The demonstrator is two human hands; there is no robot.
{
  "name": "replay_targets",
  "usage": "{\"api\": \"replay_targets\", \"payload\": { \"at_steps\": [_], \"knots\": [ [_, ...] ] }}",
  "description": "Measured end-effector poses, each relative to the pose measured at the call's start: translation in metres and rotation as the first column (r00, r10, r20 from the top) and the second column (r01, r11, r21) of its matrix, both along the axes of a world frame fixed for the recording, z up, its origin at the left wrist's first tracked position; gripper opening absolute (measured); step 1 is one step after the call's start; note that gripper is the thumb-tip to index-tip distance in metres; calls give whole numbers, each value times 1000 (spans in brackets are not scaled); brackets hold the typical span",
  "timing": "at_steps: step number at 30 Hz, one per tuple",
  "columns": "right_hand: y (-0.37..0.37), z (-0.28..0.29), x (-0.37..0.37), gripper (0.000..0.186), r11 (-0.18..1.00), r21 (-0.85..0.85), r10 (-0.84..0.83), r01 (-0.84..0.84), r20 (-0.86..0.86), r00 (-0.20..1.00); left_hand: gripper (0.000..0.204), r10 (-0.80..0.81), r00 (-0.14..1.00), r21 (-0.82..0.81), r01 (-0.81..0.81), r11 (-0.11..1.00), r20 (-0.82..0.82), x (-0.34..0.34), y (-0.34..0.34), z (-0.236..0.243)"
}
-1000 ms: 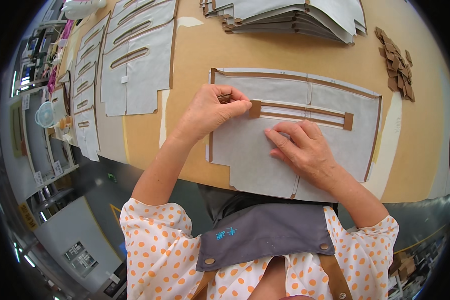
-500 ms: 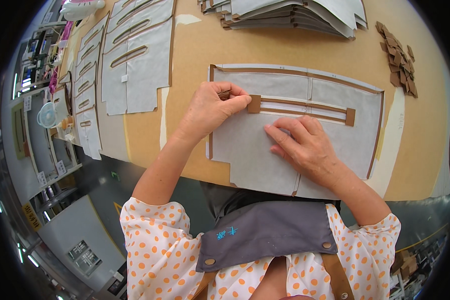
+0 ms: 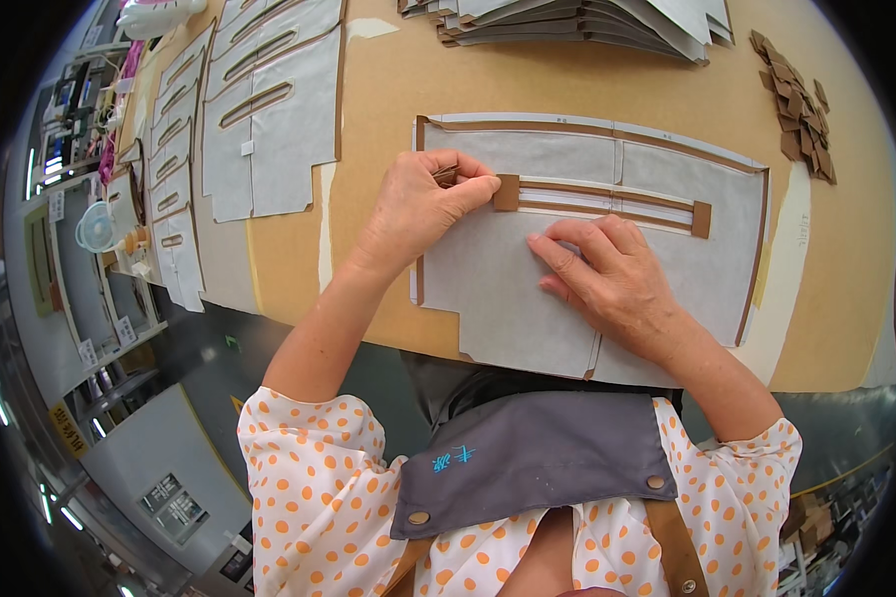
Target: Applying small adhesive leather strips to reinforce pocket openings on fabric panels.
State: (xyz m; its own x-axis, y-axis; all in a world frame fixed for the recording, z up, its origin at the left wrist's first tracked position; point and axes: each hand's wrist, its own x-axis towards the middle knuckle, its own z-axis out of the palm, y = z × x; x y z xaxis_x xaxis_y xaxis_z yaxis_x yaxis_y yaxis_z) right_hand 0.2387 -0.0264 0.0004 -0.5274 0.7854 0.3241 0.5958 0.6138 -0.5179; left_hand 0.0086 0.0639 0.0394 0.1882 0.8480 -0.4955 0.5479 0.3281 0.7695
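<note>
Grey fabric panel (image 3: 528, 298) with brown edging is lying flat in the middle of the frame, on the tan counter (image 3: 378, 90) that is filling most of the upper half. Both hands are resting on it. A long slot trimmed in brown (image 3: 607, 202) is running across the panel's upper part, ending in a small brown tab (image 3: 507, 192) on its left and another on its right.

More grey panels (image 3: 269, 109) with similar slots are lying in a row at the upper left of the frame, and a stack of grey pieces (image 3: 587, 20) is sitting at the top centre. A little heap of brown tabs (image 3: 794, 109) is lying at the upper right.

Left hand (image 3: 423, 204) is curling over the panel just left of the slot, its fingers (image 3: 468, 189) drawn together and pinching small brown pieces (image 3: 447, 176), thumb touching the left tab. Right hand (image 3: 617, 274) is lying palm down just below the slot, its fingers (image 3: 577, 234) slightly apart and pressing flat on the fabric, gripping nothing.
</note>
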Motion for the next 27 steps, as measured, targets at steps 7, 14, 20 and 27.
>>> {"api": "replay_targets", "payload": {
  "at_steps": [7, 14, 20, 27],
  "knots": [
    [0, 1, 0, 46, 1000, 6, 2, -2, 4, 1000, 17, 37, 999, 14, -37, 999, 14, 1, -4, -2],
    [0, -2, 0, 47, 1000, 13, 1, -2, 7, 1000, 17, 40, 999, 34, -40, 999, 5, 2, -5, -5],
    [0, -1, 0, 46, 1000, 22, 1, -1, 16, 1000, 16, 45, 999, 46, -45, 998, -9, 3, -7, -5],
    [0, 0, 0, 49, 1000, 25, 3, -4, 37, 999, 15, 32, 999, 74, -32, 997, 1, 3, -7, -7]
  ]
}}
